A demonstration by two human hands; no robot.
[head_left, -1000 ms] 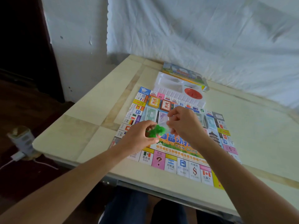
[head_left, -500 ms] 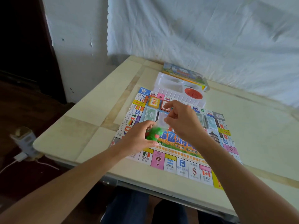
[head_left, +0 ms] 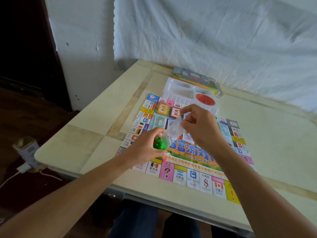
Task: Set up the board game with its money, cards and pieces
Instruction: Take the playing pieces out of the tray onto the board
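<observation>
Head view: I see a clear plastic bag (head_left: 174, 130) held above the left half of the game board (head_left: 197, 162), clear of its surface, with one hand at each end. The left hand (head_left: 145, 148) has its fingers curled round the lower, bunched end, where a cluster of green playing pieces (head_left: 160, 143) shows through the film. The right hand (head_left: 200, 126) pinches the bag's upper end between thumb and fingertips, above and to the right of the left hand. The bag is stretched between the two grips. Its long axis runs on a slant, from the filled end nearer me on the left up to the empty end farther away on the right.

The board lies flat on a pale table (head_left: 96, 117), with its "FUN GAME" title facing me. On the board beyond the hands are a yellow card deck (head_left: 163, 109), a red card deck (head_left: 174, 112) just beside it, and a green banknote stack (head_left: 159, 121) in front of the yellow deck. At the board's far edge sits a white plastic tray (head_left: 178, 89) holding a red disc (head_left: 205, 101). The printed game box (head_left: 195, 77) lies behind the tray. White cloth (head_left: 214, 35) hangs behind the table.
</observation>
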